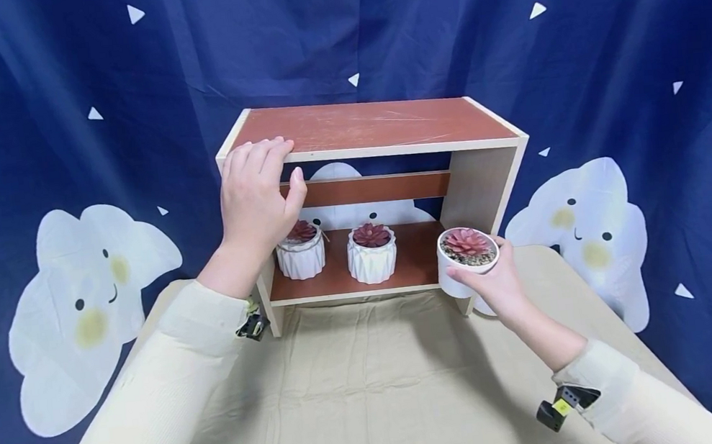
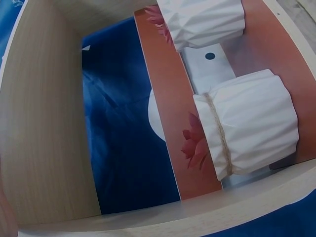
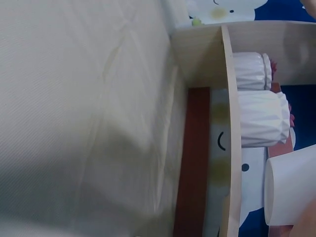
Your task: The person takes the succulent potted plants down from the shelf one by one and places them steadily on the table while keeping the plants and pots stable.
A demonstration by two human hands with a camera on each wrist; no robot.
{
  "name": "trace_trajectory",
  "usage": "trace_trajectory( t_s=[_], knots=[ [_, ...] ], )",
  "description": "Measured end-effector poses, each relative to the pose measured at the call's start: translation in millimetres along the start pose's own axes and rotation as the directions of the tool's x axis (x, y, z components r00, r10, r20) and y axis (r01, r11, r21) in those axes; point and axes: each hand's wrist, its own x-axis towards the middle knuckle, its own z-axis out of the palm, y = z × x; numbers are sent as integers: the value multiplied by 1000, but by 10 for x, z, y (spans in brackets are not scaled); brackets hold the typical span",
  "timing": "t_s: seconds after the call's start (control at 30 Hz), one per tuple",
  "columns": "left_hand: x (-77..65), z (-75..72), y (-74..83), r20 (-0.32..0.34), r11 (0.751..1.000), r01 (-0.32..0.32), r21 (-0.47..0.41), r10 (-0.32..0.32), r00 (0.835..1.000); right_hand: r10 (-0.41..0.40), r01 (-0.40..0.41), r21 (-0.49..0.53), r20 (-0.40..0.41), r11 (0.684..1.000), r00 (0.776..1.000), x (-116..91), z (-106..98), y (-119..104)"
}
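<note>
In the head view my right hand (image 1: 497,281) grips a smooth white pot with a red succulent (image 1: 468,248) in pebbles. The pot is at the right front of the small wooden shelf (image 1: 378,127), by its side panel; whether it touches the lower board cannot be told. My left hand (image 1: 258,192) rests on the top board's front left edge, fingers extended over it. On the lower board stand two ribbed white pots with red succulents: a left pot (image 1: 302,256), tied with twine, and a middle pot (image 1: 373,258). The right wrist view shows the held pot (image 3: 291,190) beside the board edge.
The shelf stands on a table with a beige cloth (image 1: 355,396). Behind it hangs a dark blue curtain (image 1: 337,43) printed with clouds and white triangles. The shelf's right side panel (image 1: 479,184) rises just behind the held pot.
</note>
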Motion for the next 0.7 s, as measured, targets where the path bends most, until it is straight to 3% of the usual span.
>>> trace_trajectory(
  t_s=[0.7],
  knots=[
    [1, 29, 0, -17, 1000, -6, -7, 6, 1000, -6, 5, -27, -33, 1000, 999, -92, -264, 2]
  ],
)
